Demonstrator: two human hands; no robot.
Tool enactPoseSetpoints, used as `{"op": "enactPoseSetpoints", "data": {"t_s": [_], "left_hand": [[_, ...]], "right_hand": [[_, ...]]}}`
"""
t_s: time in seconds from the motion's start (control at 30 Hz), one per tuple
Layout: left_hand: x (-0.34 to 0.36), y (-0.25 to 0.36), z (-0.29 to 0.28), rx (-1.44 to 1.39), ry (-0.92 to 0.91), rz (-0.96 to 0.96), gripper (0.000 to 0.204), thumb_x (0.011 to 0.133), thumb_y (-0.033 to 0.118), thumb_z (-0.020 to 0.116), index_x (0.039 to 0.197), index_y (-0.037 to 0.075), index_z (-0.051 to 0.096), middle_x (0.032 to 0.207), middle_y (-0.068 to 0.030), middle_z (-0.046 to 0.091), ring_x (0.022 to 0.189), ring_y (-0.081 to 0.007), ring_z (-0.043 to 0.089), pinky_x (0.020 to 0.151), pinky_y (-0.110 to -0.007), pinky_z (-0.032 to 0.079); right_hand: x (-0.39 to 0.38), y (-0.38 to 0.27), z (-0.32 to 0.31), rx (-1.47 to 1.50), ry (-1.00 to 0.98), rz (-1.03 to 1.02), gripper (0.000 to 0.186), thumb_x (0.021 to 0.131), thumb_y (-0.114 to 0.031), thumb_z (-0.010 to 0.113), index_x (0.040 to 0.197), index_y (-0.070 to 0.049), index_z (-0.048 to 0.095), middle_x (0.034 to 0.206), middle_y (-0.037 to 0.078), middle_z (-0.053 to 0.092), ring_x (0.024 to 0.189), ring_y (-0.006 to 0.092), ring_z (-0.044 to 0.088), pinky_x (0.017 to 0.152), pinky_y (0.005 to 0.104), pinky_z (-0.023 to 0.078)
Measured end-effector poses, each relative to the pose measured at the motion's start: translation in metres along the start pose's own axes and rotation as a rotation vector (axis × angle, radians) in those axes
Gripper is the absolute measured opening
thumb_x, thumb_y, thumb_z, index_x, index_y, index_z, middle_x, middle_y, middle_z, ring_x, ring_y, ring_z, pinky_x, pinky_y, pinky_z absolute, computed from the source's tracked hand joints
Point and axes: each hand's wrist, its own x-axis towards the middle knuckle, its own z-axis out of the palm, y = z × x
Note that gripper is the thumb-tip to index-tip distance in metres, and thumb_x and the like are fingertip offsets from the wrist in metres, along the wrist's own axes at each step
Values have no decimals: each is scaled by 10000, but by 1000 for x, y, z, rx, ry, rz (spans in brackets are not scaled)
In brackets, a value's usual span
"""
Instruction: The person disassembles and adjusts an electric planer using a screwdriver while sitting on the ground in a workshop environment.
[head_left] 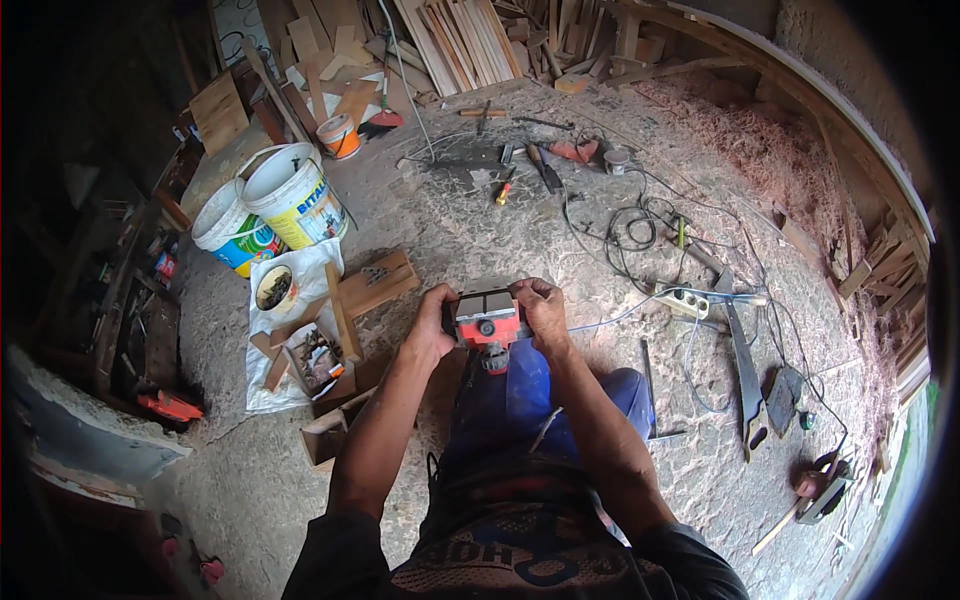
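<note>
Between my two hands is a red electric planer (492, 328), held above my lap with its grey metal sole and a round dark knob showing. My left hand (434, 320) grips its left side, fingers bent round the edge. On the opposite side my right hand (543, 312) is closed on it, thumb and fingers near the far corner. Parts of the fingers are hidden behind the planer. My blue trousers (530, 390) show just below it. A thin blue cable (615, 322) runs from near my right hand toward a white socket strip (683, 302).
Left: paint buckets (296, 200), wood pieces (375, 285), a bowl of dark bits (276, 288) and a box of small parts (315, 358) on a white sack. Right: tangled black cable (632, 232) and a handsaw (745, 370). Ahead: a screwdriver (504, 190), a hammer (484, 114) and stacked boards (460, 45).
</note>
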Motion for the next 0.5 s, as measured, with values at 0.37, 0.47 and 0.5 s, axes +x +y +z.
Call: {"op": "enactPoseSetpoints", "data": {"t_s": [0.37,0.47,0.5], "left_hand": [[-2,3,4,27,2,-37,177,728,233,597,843,100,573,879,-79,594,819,-263,600,773,-530,488],[-3,4,8,56,30,-42,143,726,225,604,802,116,553,857,-72,558,794,-265,576,733,-546,484],[-3,5,8,67,43,-38,130,725,224,604,782,118,552,842,-68,552,782,-263,568,722,-547,483]], "right_hand": [[-3,-4,2,23,-5,18,127,847,-82,592,877,0,685,753,37,656,614,94,570,566,239,448],[-4,-6,2,37,4,7,119,840,-81,603,869,-1,685,741,23,645,612,84,549,563,239,434],[-6,-7,2,49,14,10,113,831,-80,614,861,1,687,729,12,635,611,76,531,561,241,423]]}}
